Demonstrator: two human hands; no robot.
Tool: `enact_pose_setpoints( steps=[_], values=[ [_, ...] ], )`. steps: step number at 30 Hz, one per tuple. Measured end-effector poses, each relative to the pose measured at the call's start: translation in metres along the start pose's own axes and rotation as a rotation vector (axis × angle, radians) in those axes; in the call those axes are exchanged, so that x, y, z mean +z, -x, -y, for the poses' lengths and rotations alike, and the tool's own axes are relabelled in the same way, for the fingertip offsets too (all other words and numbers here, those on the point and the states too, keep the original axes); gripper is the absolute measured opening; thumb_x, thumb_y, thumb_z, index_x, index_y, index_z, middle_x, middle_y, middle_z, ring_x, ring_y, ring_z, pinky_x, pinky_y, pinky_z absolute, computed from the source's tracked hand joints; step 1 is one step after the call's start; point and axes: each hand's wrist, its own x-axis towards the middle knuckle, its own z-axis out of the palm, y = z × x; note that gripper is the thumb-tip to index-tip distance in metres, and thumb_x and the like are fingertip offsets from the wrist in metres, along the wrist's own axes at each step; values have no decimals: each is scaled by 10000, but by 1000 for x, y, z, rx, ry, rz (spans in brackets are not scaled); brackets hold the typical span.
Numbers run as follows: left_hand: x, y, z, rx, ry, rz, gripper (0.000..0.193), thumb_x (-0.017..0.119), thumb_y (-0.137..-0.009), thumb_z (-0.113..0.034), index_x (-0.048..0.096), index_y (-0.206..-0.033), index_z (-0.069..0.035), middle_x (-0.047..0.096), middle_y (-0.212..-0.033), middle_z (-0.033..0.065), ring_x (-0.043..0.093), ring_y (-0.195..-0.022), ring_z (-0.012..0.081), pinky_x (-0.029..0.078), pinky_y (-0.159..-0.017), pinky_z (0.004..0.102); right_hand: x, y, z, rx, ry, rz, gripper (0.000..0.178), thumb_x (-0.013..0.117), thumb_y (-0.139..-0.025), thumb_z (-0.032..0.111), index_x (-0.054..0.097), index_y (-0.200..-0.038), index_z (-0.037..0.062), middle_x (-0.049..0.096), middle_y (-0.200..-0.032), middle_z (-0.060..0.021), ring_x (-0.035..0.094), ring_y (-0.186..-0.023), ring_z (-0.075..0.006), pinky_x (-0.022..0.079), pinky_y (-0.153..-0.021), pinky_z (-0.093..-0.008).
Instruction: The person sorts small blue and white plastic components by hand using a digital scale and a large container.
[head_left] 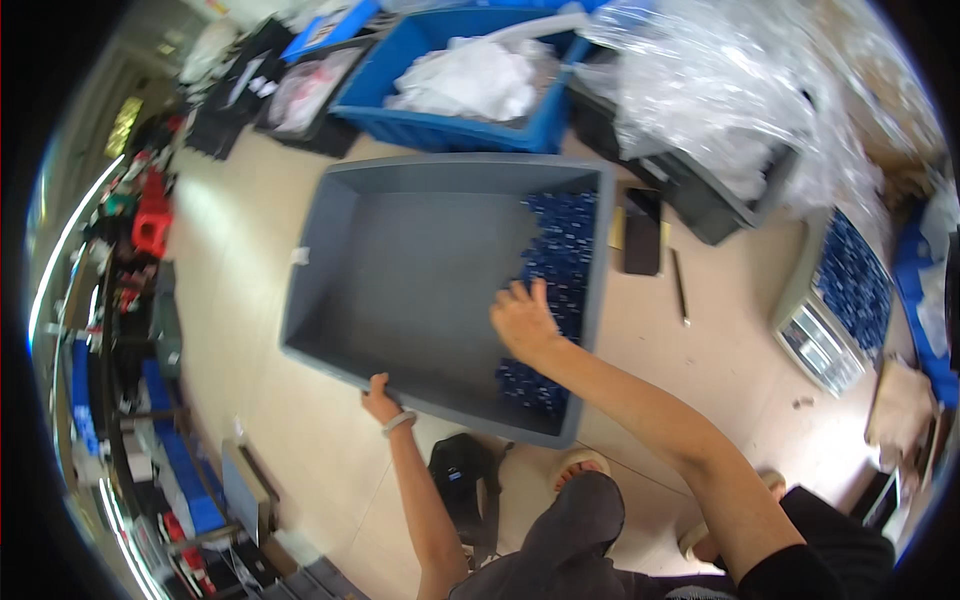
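A large grey plastic bin [420, 172] sits on the floor in front of me, slightly turned. Along its right side lies a bank of small dark blue pieces [560, 235], too small to name. My left hand [380, 402] grips the bin's near rim, thumb over the edge. Inside the bin, my right hand [525, 322] rests at the left border of the blue pieces. Its fingers are apart and nothing shows in them; some fingertips are hard to make out against the pieces.
Right of the bin lie a black phone [642, 245] and a pen [680, 288]. A scale [820, 348] bears more blue pieces. Behind stand a blue tub [450, 132] and a dark crate [705, 205] under clear plastic. A black bag [462, 480] lies near my feet.
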Motion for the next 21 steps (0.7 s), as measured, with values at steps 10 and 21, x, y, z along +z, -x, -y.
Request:
enact_pose_setpoints(
  steps=[10,21],
  values=[
    [-40,-31,-6,-49,-525,97,606,480,-913,-500,549,-1171,45,571,-1159,148,601,-849,229,480,-652,308,-30,18,-13,48,-281,-319,194,617,-689,66,655,-870,6,590,-949,-135,601,-892,-267,490,-864,-343],
    [-24,63,-89,843,-1008,55,487,624,-903,-265,422,-1251,10,492,-1221,147,579,-832,206,495,-587,310,-192,274,-292,690,293,-1078,164,557,-836,35,610,-990,48,632,-942,-152,576,-819,-339,468,-757,-417]
  ],
)
